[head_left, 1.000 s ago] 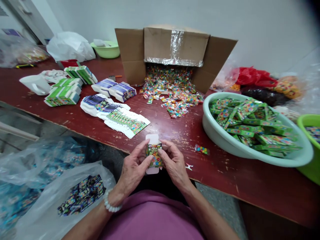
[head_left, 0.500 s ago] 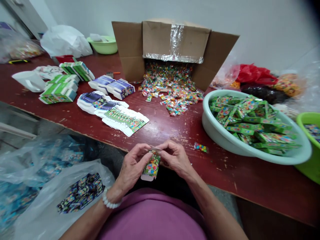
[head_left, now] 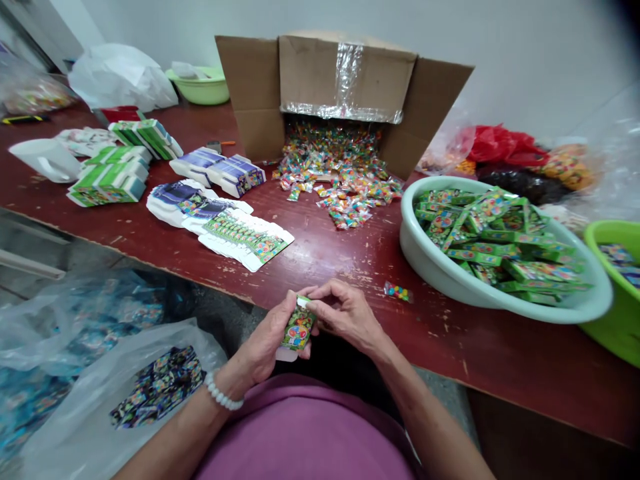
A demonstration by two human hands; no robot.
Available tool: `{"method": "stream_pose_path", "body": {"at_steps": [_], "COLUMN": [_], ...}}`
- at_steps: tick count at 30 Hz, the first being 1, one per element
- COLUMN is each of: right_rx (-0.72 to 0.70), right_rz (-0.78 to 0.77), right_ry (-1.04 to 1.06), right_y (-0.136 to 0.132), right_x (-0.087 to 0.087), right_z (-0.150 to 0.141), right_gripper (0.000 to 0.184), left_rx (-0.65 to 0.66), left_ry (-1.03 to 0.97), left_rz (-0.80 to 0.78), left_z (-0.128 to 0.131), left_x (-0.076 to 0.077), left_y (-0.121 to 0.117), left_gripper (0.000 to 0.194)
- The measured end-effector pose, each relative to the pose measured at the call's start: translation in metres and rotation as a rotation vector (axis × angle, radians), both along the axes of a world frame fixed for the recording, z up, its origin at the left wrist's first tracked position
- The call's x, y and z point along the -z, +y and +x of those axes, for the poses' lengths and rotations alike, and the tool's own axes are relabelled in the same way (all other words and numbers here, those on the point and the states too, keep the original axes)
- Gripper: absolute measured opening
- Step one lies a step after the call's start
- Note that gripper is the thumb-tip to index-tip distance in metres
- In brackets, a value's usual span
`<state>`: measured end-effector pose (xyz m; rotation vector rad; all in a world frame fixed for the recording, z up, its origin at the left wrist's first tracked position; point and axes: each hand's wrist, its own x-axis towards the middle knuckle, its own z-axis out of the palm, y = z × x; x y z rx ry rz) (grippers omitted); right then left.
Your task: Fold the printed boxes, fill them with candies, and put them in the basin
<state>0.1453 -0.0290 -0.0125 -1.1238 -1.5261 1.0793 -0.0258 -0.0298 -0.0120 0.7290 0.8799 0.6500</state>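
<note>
A small green printed carton (head_left: 297,328) is held at the table's near edge, over my lap. My left hand (head_left: 267,343) wraps round its lower part, fingers closed. My right hand (head_left: 345,315) pinches the carton's white top flap with curled fingers. A single loose candy packet (head_left: 397,291) lies on the red table (head_left: 320,250) just right of my right hand. A fan of flat unfolded cartons (head_left: 245,237) lies ahead to the left.
An open cardboard box (head_left: 340,87) spills wrapped candies (head_left: 340,183) at the back. A pale basin (head_left: 500,300) full of green cartons sits right, a green tub (head_left: 617,287) beyond it. Stacks of folded cartons (head_left: 113,177) lie left. Plastic bags (head_left: 125,393) of packets rest below the table.
The carton went from flat and open-ended between both hands to tilted in my left hand. My right hand has folded its top flap down. The view shifted slightly.
</note>
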Motion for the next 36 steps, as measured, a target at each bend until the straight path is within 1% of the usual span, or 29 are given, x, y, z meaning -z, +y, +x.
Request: {"method": "stream_pose_path", "body": {"at_steps": [2,3,4,7,8,10,13,16,18,21,22,24,26,27,28,30,32,33,34,36], "right_rx": [0.011,0.013,0.008,-0.025,-0.028,-0.029,-0.065,-0.081,-0.075,-0.068,-0.062,-0.056,-0.053,-0.057,-0.067,-0.076,-0.011,0.085,0.205,0.396], "right_rz": [0.021,0.004,-0.044,-0.255,-0.294,-0.296,-0.207,-0.056,0.046,0.114,0.137,0.231,0.336,0.363,0.361,0.290,0.215,0.204,0.223,0.193], "right_ry": [-0.077,-0.088,-0.059,0.134,0.173,0.195,0.201,0.139,0.038,-0.064,-0.104,-0.246,-0.434,-0.492,-0.504,-0.428,-0.357,-0.385,-0.458,-0.626], "right_y": [0.003,0.004,0.005,0.008,0.008,0.007,0.004,0.001,-0.001,-0.002,-0.003,-0.006,-0.009,-0.009,-0.006,0.009,0.039,0.058,0.079,0.119], "right_x": [-0.001,-0.001,-0.001,0.003,0.005,0.005,0.003,0.000,0.000,0.001,0.001,-0.001,-0.004,-0.006,-0.007,-0.006,-0.002,0.002,0.006,0.015], "right_z": [0.000,-0.001,-0.001,-0.001,-0.001,-0.001,0.000,0.003,0.006,0.008,0.008,0.004,-0.002,-0.005,-0.006,-0.004,0.008,0.016,0.024,0.040], "right_gripper": [0.013,0.014,0.015,0.020,0.022,0.023,0.020,0.017,0.017,0.018,0.017,0.012,0.010,0.011,0.011,0.012,0.015,0.018,0.024,0.037], "left_rx": [0.007,0.017,0.029,0.046,0.048,0.043,0.033,0.028,0.022,0.022,0.031,0.063,0.091,0.090,0.077,0.012,-0.070,-0.098,-0.114,-0.123], "left_ry": [0.034,0.050,0.067,0.111,0.120,0.123,0.097,0.077,0.088,0.105,0.111,0.128,0.152,0.161,0.162,0.133,0.062,0.021,-0.013,-0.048], "left_rz": [0.046,0.062,0.071,0.079,0.079,0.082,0.075,0.061,0.066,0.111,0.133,0.156,0.141,0.123,0.103,0.060,0.030,0.013,-0.008,-0.061], "left_z": [0.001,0.002,0.001,0.000,0.000,-0.001,-0.001,0.000,0.001,0.001,0.000,0.000,-0.002,-0.003,-0.004,-0.006,-0.008,-0.010,-0.011,-0.014], "left_x": [0.000,0.000,0.000,0.002,0.003,0.003,0.001,-0.001,-0.001,0.000,0.001,0.002,0.002,0.002,0.001,-0.002,-0.005,-0.007,-0.007,-0.006], "left_y": [0.000,0.000,0.000,0.000,0.000,0.000,0.000,0.000,0.000,0.003,0.004,0.007,0.010,0.012,0.013,0.015,0.015,0.015,0.013,0.009], "left_gripper": [0.065,0.067,0.069,0.070,0.070,0.069,0.068,0.068,0.067,0.065,0.064,0.062,0.060,0.060,0.061,0.065,0.070,0.071,0.070,0.061]}}
